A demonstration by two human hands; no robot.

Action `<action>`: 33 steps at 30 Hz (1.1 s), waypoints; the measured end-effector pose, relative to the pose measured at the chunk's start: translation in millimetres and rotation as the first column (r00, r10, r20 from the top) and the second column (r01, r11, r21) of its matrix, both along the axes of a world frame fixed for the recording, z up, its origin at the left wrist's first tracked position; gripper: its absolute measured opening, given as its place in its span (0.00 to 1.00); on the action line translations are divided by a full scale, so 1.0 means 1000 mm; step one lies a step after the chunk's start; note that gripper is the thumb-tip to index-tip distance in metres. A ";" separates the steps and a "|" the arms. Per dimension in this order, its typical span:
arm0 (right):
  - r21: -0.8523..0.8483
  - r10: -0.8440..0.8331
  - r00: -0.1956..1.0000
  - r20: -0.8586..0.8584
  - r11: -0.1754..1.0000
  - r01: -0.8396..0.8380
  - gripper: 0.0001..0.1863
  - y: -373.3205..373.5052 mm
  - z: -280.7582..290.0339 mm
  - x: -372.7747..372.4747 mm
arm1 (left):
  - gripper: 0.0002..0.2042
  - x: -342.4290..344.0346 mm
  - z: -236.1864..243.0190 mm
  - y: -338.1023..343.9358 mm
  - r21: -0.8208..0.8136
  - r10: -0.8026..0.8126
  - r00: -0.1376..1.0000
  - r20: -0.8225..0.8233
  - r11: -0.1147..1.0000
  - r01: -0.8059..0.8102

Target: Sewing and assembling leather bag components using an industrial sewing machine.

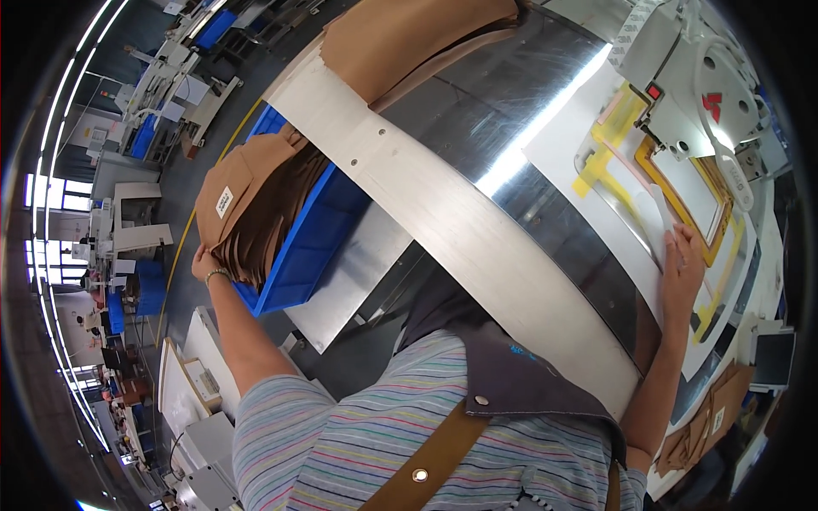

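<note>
Head view: at nine o'clock, the left hand [203,262] reaches into the blue bin [311,243], fingers hidden under the stack of brown fabric pieces [251,204], so I cannot tell their grip. These pieces look soft, light and floppy; taking one near its edge seems best. At three o'clock, the right hand [684,264] lies flat, fingers spread, on the white template [588,183] on the desk [477,111], beside the sewing machine [699,77].

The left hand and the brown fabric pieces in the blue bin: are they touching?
Touching. The head view shows the left hand gripping the lower edge of the brown fabric pieces that hang over the blue bin, with no gap between them.
</note>
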State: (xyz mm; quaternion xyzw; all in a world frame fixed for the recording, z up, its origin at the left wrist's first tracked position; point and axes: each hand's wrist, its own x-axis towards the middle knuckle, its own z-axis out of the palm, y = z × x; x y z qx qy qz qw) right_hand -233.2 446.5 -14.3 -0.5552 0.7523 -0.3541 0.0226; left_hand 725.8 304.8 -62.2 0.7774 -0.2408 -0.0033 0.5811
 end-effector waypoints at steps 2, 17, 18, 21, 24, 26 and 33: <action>0.014 0.006 1.000 -0.005 1.000 -0.005 0.15 0.001 0.001 0.001 | 0.15 -0.026 -0.003 0.009 0.259 0.066 0.993 0.095 0.962 -0.088; 0.130 -0.150 0.941 0.304 0.985 0.115 0.10 0.023 0.031 -0.006 | 0.17 -0.248 0.050 -0.110 0.324 -0.390 0.196 0.900 0.897 0.301; 0.067 -0.073 0.919 0.388 0.996 0.051 0.10 0.024 0.037 -0.006 | 0.16 -0.240 0.048 -0.122 0.209 -0.264 0.281 0.923 0.955 0.211; 0.105 -0.105 0.928 0.358 0.992 0.072 0.12 0.026 0.062 -0.021 | 0.18 -0.239 0.042 -0.145 0.469 -0.470 0.305 0.828 0.879 0.083; 0.059 -0.203 0.862 0.464 0.978 0.199 0.15 0.024 0.054 -0.068 | 0.35 -0.253 0.026 -0.155 0.834 -0.750 0.388 0.536 0.542 -0.105; 0.106 -0.232 0.898 0.374 0.973 0.207 0.16 0.022 0.054 -0.101 | 0.36 -0.250 0.032 -0.161 0.740 -0.703 0.236 0.671 0.656 -0.148; 0.215 -0.124 0.969 0.213 0.974 0.077 0.15 -0.043 0.086 -0.115 | 0.18 -0.503 0.085 -0.165 0.477 -0.829 -0.004 0.560 0.318 0.820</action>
